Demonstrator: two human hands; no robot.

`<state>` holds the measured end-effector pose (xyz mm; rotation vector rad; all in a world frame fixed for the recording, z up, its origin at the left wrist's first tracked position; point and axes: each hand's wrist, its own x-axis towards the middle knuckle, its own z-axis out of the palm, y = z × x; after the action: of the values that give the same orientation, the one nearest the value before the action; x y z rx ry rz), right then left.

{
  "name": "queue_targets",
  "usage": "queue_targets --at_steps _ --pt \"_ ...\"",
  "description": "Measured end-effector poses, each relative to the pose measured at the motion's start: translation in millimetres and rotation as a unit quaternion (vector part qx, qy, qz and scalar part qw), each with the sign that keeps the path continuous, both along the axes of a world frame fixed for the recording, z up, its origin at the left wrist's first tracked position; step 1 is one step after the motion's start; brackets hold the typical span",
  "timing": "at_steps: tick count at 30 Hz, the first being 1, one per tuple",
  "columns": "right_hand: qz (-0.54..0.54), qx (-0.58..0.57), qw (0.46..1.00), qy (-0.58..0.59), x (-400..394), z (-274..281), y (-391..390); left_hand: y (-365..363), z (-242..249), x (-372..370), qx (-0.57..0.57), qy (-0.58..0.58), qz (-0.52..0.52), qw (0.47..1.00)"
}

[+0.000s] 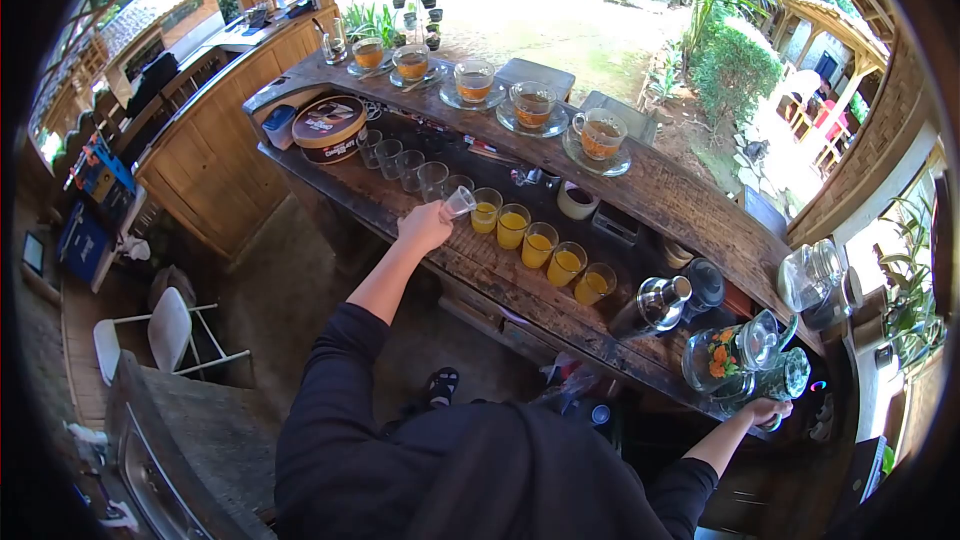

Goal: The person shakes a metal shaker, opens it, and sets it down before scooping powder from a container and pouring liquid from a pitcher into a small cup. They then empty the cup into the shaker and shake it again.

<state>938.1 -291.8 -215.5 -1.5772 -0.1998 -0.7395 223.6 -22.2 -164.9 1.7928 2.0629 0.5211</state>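
Observation:
My left hand (pixel 425 227) is closed around a small clear glass (pixel 459 202), held just above the lower counter between two groups of glasses. To its right is a row of glasses with yellow drink (pixel 538 245). On its other side several clear glasses (pixel 410 170) without visible drink stand in line. At the far right, the fingers of my right hand (pixel 768 411) wrap the handle of a greenish glass jug (pixel 786 374). Beside that jug stands a glass jar with orange flowers (pixel 716 357). A metal shaker (pixel 656 305) is between the jar and the yellow drinks.
Along the raised wooden ledge (pixel 690 202) sit several glass cups of amber drink (pixel 533 105) on saucers. A round brown tub (pixel 329 127) occupies the counter's left end. More glass jars (pixel 810 275) stand at right. A white folding chair (pixel 170 330) is on the floor, left.

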Motion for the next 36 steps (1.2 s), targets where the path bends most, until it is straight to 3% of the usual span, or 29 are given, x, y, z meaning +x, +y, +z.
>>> queue_targets --at_steps 36 --pt "0.008 -0.006 1.000 0.028 -19 10 1 15 62 11 -0.033 0.221 -0.062 0.973"
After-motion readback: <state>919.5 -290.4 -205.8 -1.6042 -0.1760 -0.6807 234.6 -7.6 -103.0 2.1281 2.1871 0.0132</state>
